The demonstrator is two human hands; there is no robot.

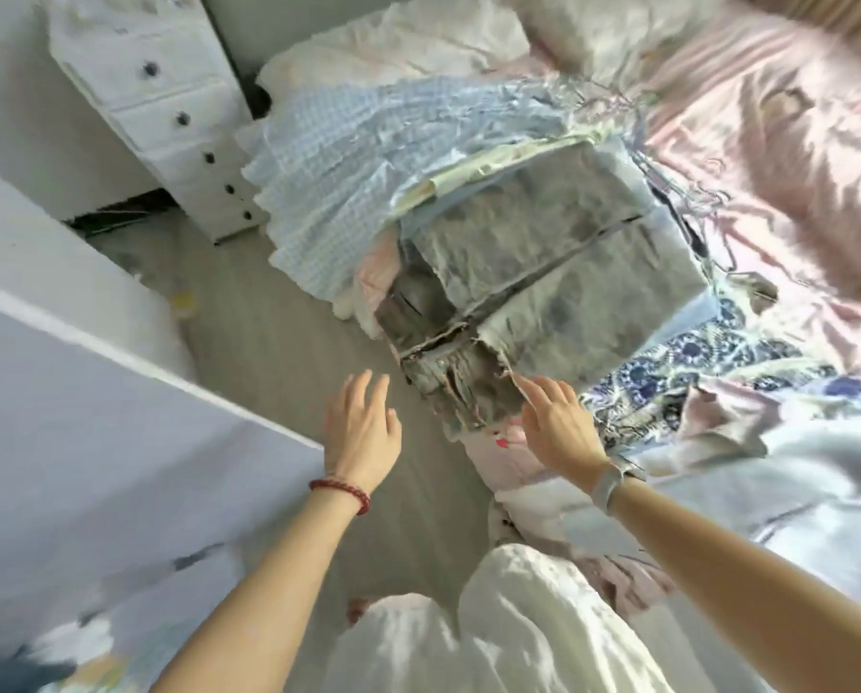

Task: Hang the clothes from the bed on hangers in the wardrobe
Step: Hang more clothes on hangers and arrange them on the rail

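Bed [768,142]: pink sheet, crumpled, filling the right and upper part of the view; heaped with clothes along its near edge. Jeans [543,272]: grey washed denim, lying flat on top of the heap, waistband and frayed edge toward the person, overhanging the bed's edge. Checked shirt [338,162]: pale blue, spread to the left of the jeans, draping down the bed's side. Patterned cloth [678,372]: blue and white print, just right of the jeans, partly under them. White garment [793,492]: bulky, at the right, near the right forearm. Left hand [361,432]: fingers straight and slightly spread, palm down, holding nothing, above the floor [268,342] just left of the jeans' waistband; red bead bracelet [341,492] on the wrist. Right hand [558,427]: fingers loosely extended, fingertips at or touching the frayed waistband edge, nothing gripped; grey watch [611,480] on the wrist. Drawer chest [168,107]: white, dark knobs, upper left beside the bed. White panel [93,402]: large, at the left edge; whether it belongs to the wardrobe cannot be told. Picture is motion-blurred throughout.
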